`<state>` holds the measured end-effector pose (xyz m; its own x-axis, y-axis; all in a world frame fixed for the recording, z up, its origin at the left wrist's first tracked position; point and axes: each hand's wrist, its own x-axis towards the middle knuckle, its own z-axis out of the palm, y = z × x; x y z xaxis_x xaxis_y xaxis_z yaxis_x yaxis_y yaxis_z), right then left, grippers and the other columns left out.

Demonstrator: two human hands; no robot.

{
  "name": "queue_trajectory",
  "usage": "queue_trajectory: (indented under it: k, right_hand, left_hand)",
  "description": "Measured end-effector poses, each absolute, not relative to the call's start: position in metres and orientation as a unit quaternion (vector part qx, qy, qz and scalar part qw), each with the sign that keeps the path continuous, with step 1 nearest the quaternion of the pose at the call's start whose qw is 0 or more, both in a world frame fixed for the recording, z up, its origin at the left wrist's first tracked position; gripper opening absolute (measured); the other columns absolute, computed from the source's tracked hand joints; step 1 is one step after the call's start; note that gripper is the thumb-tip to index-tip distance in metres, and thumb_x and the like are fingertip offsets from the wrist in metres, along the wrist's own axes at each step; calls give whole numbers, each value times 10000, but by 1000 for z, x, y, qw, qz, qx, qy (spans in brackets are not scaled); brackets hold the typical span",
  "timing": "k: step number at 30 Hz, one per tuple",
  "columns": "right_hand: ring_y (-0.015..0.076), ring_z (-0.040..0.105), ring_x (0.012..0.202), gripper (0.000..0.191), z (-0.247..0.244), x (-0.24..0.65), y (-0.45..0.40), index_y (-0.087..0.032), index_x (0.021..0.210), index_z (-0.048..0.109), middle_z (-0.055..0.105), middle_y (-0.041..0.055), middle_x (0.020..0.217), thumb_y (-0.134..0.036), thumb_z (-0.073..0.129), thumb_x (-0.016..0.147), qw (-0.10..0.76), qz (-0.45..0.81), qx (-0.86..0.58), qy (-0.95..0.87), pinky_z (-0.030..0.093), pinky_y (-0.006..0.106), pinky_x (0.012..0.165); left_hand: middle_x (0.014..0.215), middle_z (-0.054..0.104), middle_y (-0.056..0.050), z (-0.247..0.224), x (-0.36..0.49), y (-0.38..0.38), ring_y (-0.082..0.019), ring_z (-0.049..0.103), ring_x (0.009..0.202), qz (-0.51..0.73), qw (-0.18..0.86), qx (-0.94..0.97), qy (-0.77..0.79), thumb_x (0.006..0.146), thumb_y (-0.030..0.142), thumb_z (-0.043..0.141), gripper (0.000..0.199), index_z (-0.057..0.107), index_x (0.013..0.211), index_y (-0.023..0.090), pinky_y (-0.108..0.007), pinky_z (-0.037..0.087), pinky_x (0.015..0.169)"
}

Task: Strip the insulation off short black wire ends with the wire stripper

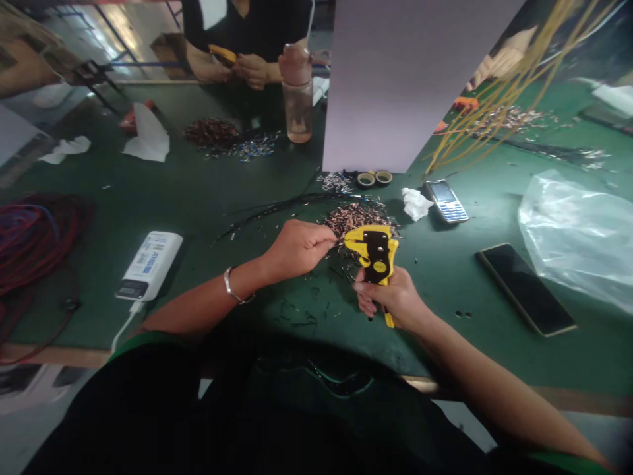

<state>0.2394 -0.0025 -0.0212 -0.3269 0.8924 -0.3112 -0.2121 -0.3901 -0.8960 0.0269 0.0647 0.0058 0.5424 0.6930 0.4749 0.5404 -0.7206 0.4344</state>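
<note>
My right hand is wrapped round the handles of a yellow and black wire stripper, its jaws pointing left. Close to those jaws, my left hand is closed in a pinch, thumb against the fingers. What the pinch holds is too small to make out. Just behind both hands lies a pile of short copper-coloured wire pieces. Long thin black wires stretch out to the left of this pile. Dark scraps are scattered on the green table in front of my left hand.
An upright white panel stands behind the pile, with two tape rolls at its foot. Rightward are a keypad phone, a smartphone and a plastic bag. A white power bank lies left. Across the table, people's hands work.
</note>
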Motion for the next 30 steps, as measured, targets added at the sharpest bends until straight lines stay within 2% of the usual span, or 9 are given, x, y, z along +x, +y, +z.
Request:
queue_trajectory:
  k: [5,11,18,23,30]
  right_hand:
    - [105,440,339,230,-19,242,1,-187,734,570,503,-73,412,-234,788,676,400,719,-425,-377,398,274,359]
    - [103,447,371,186,-6,257,12,-189,727,594,509,-67,463,-161,768,666,486,687,-412,-349,397,268,367]
    - [143,517,439,199,-15,253,9,-187,786,620,563,-43,504,-199,793,688,441,721,-377,-379,468,326,452]
    - [183,609,572,249,-21,249,6,-186,837,638,642,-4,653,-229,820,673,416,732,-359,-402,517,381,599]
    - [200,633,693,315,-14,259,9,-197,962,619,636,6,769,-294,781,711,408,680,-419,-442,518,396,724]
  left_hand:
    - [622,687,2,7,27,62,-103,624,573,322,125,872,347,887,166,527,213,678,736,178,-221,436,563]
    - [567,635,25,18,21,68,-71,535,501,366,192,818,401,834,158,578,167,668,694,167,-199,377,490]
    - [586,647,21,19,23,65,-73,540,521,358,200,810,420,824,164,592,146,673,703,171,-206,381,508]
    - [561,632,22,18,23,64,-71,535,507,355,195,812,420,824,175,578,158,677,702,164,-207,371,501]
    - [564,637,24,21,21,65,-72,531,503,370,191,806,422,834,190,556,175,673,707,164,-200,377,491]
